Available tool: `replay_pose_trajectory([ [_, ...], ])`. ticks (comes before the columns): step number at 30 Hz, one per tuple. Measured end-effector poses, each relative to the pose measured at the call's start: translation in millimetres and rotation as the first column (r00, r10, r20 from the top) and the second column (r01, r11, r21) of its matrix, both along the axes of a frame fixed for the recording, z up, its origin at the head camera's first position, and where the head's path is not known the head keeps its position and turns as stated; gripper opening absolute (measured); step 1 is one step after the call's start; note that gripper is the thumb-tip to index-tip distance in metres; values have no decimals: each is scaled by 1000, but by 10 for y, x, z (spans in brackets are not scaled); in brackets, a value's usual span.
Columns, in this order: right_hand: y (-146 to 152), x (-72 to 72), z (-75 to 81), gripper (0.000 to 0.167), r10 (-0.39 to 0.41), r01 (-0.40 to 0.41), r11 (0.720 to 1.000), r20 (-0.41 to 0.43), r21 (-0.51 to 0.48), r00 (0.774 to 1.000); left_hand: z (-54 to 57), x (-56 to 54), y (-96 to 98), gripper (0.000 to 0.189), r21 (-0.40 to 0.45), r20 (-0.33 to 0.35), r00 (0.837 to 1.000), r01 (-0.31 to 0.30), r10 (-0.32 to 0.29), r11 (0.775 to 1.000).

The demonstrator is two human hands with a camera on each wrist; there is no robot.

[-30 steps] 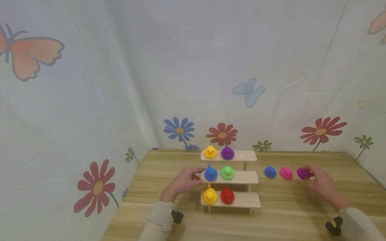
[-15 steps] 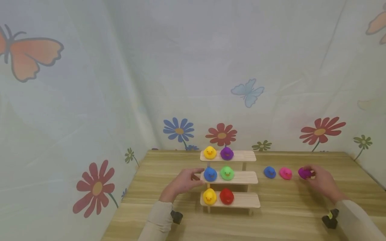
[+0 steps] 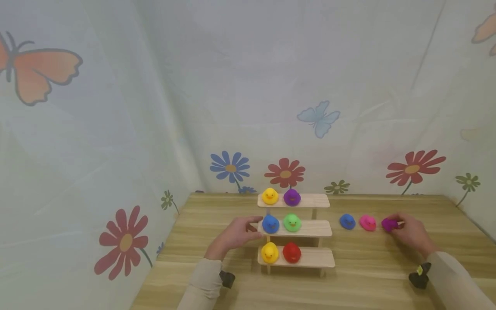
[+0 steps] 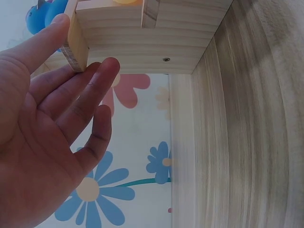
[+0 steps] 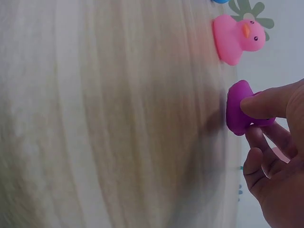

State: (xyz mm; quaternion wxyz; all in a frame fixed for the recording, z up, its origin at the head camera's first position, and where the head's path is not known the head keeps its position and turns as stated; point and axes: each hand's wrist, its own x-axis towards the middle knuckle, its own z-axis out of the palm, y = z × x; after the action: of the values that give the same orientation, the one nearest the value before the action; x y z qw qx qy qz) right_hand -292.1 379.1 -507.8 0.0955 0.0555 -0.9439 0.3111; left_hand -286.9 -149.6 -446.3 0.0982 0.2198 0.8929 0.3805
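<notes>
My right hand (image 3: 412, 234) pinches a purple rubber duck (image 5: 238, 107) between thumb and fingers, low over the table at the right end of a row. Beside it in that row sit a pink rubber duck (image 3: 367, 223) and a blue one (image 3: 347, 221). My left hand (image 3: 236, 234) holds the left end of the middle board of a three-tier wooden stand (image 3: 314, 228), thumb at the board's edge and fingers underneath. On that board stand a blue duck (image 3: 271, 224) and a green duck (image 3: 292, 222).
The top board carries a yellow duck (image 3: 270, 196) and a purple duck (image 3: 292, 197). Another yellow duck (image 3: 269, 252) and a red duck (image 3: 292, 252) occupy the bottom board. A flower-printed curtain (image 3: 248, 86) hangs behind the wood-grain table (image 3: 360, 280).
My right wrist and sleeve have shifted a little left and forward, while the purple duck in that hand moved only slightly. The left hand keeps its hold on the stand.
</notes>
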Motion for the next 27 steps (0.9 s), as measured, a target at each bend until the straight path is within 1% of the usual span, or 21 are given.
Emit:
replay_pose_trajectory([
  [7,12,-17,-15,34,-18,19,1000,63,-21,998,7,8,3,52,5,-2,1000,2,-2,1000],
  [14,-3,-16,27,29,20,-20,1000,36,-10,999,-2,-6,-4,52,10,-10,1000,2,-2,1000],
  [20,-2,-30,15,30,31,-31,999,18,-12,999,-9,-9,-11,53,15,-14,1000,9,-9,1000],
  [27,11,-55,-8,32,39,-38,999,22,-31,999,-5,5,-10,53,8,2,1000,-2,2,1000],
])
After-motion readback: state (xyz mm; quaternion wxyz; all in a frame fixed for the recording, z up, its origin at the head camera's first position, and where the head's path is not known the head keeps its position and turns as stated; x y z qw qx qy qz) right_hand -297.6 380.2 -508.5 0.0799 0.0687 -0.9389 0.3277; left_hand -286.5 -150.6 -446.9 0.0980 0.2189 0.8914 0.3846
